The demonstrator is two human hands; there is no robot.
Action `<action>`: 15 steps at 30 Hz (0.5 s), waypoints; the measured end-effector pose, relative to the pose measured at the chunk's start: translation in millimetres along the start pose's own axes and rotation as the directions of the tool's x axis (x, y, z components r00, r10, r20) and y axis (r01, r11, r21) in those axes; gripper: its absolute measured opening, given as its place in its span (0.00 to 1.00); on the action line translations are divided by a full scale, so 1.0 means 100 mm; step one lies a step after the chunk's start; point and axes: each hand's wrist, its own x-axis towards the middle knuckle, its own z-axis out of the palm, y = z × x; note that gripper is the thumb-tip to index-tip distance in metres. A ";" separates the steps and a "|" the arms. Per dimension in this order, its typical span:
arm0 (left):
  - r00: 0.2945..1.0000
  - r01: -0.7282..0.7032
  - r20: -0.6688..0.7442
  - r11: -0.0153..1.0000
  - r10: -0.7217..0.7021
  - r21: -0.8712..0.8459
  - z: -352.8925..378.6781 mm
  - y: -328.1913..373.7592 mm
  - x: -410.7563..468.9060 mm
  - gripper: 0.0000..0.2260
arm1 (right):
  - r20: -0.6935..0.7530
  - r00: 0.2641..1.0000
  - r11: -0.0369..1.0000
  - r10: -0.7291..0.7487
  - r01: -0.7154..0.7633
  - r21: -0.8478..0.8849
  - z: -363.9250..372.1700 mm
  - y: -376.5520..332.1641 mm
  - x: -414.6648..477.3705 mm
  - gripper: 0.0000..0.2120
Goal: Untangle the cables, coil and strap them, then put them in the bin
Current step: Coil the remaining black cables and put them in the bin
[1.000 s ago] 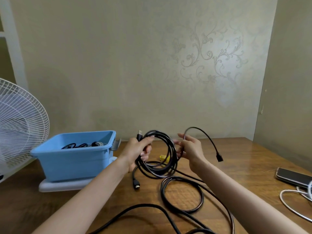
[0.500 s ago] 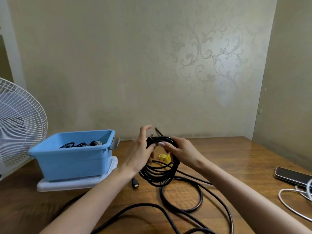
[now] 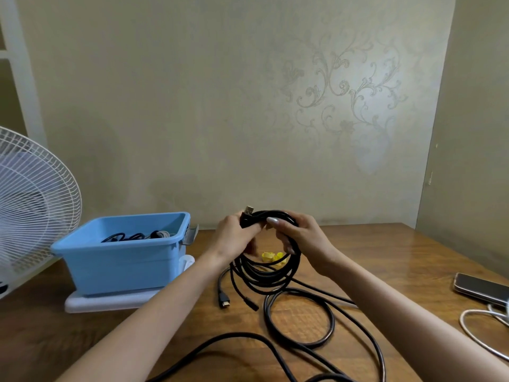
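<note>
Your left hand [image 3: 232, 241] and right hand [image 3: 303, 238] both curl around the top of the coiled black cable [image 3: 264, 282], held above the brown wooden table [image 3: 385, 252], right of the blue plastic bin [image 3: 118, 263].

Wooden table [image 3: 371, 257] bears a white board [image 3: 110, 301], loose black cable [image 3: 265, 307], yellow straps [image 3: 272, 257]; phone [image 3: 479, 289] at right edge.
</note>
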 end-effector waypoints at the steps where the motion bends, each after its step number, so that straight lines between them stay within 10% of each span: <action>1: 0.996 0.077 0.043 0.989 -0.072 -0.129 0.01 0.00 0.01 0.10 | 0.001 1.000 0.999 0.029 -0.029 0.021 0.00 -0.01 0.01 0.09; 4: 0.978 0.205 0.112 0.914 -0.176 -0.350 0.00 0.00 0.04 0.10 | 0.060 0.995 0.997 0.080 -0.079 -0.024 -0.04 -0.05 0.04 0.11; 9: 0.962 0.153 0.222 0.987 -0.159 0.044 -0.01 0.07 0.02 0.22 | 0.209 0.971 0.957 0.116 -0.053 -0.284 -0.05 -0.19 0.09 0.21; 15: 0.932 0.215 0.302 0.977 -0.200 -0.015 0.03 0.02 0.04 0.28 | 0.129 0.991 0.893 0.039 0.024 -0.449 0.10 -0.08 0.09 0.09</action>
